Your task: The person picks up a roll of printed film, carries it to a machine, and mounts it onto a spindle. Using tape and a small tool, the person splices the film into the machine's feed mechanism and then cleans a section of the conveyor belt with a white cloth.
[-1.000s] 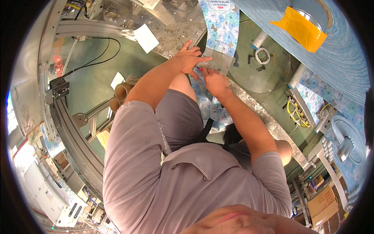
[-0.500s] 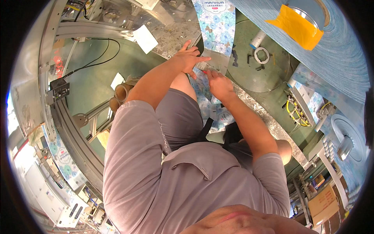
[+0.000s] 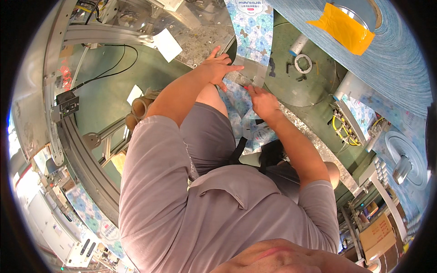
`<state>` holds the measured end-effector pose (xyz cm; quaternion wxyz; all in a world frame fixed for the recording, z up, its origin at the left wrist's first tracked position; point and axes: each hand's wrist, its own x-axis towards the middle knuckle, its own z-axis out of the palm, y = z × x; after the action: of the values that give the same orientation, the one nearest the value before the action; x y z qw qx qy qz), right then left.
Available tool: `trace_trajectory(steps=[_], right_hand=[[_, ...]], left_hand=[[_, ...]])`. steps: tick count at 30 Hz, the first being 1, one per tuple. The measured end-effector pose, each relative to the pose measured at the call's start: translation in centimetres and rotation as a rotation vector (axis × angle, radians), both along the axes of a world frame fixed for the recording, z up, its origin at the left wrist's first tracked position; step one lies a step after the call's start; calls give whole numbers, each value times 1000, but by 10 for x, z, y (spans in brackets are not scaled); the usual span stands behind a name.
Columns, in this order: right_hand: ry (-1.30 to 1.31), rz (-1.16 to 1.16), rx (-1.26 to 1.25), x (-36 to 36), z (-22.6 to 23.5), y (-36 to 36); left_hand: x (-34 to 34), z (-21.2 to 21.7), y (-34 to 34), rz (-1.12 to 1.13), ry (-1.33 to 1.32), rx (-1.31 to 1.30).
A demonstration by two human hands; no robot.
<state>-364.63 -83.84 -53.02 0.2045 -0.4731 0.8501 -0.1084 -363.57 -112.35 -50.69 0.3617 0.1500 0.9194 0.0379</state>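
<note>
A strip of blue floral printed film (image 3: 251, 38) runs down from the top over a narrow metal ledge (image 3: 237, 78). Below the ledge, the film's loose lower part (image 3: 241, 102) hangs in folds between my knees. My left hand (image 3: 217, 69) lies with fingers spread at the left edge of the film, its thumb and forefinger by the ledge. Closed fingers of my right hand (image 3: 265, 101) pinch a small red-tipped tool (image 3: 246, 87) against the film at the ledge's lower edge. Most of that tool is hidden in the hand.
A large blue film roll (image 3: 314, 22) with a yellow sheet (image 3: 343, 29) on it fills the upper right. Cardboard tubes (image 3: 140, 107) stand beside my left thigh. A metal frame (image 3: 86, 159) runs along the left. Yellow hoses (image 3: 341, 129) and a cardboard box (image 3: 378, 236) are at right.
My right hand has slid a little to the right along the ledge with the red-tipped tool. The film below has shifted slightly. My left hand stays nearly in place.
</note>
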Motion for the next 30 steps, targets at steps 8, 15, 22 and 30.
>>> trace_trajectory(steps=[8, 15, 22, 30], right_hand=[[33, -2, -79, -2, -1, 12], [60, 10, -58, -4, -2, 44], [28, -15, 54, 0, -4, 73], [231, 42, -58, -1, -1, 137]], left_hand=[[1, 0, -1, 8, 6, 16], [2, -3, -2, 13, 40, 44], [5, -7, -4, 17, 69, 82], [3, -6, 0, 37, 53, 65]])
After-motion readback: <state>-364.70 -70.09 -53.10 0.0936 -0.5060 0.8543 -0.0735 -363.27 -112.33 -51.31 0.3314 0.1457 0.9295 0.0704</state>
